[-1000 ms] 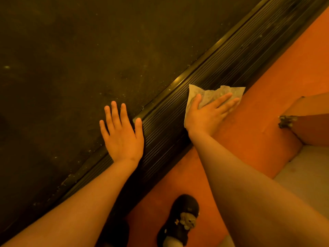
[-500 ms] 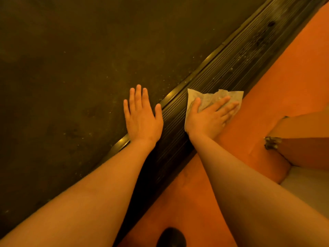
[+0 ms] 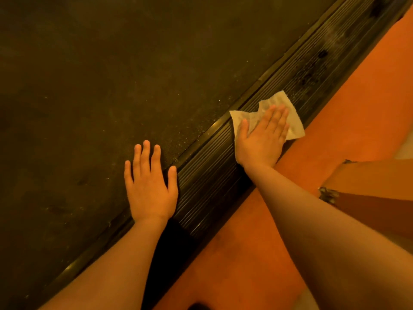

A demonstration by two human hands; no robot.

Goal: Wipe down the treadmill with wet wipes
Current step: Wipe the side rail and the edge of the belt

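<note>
The treadmill's dark belt (image 3: 111, 74) fills the upper left, flecked with dust. Its ribbed black side rail (image 3: 312, 70) runs diagonally from lower left to upper right. A pale wet wipe (image 3: 295, 124) lies spread on the rail. My right hand (image 3: 262, 137) presses flat on the wipe, fingers together and pointing up-right. My left hand (image 3: 149, 184) rests flat on the belt by the rail's inner edge, fingers apart, holding nothing. Dusty spots show on the rail beyond the wipe.
Orange floor (image 3: 335, 108) lies to the right of the rail. A brown box-like object (image 3: 368, 193) with a worn corner sits at the right edge. A dark shoe tip (image 3: 199, 306) shows at the bottom edge.
My right hand has slid the wipe further up along the rail and now lies flatter on it. The left hand stays flat on the belt, shifted slightly along the rail's edge.
</note>
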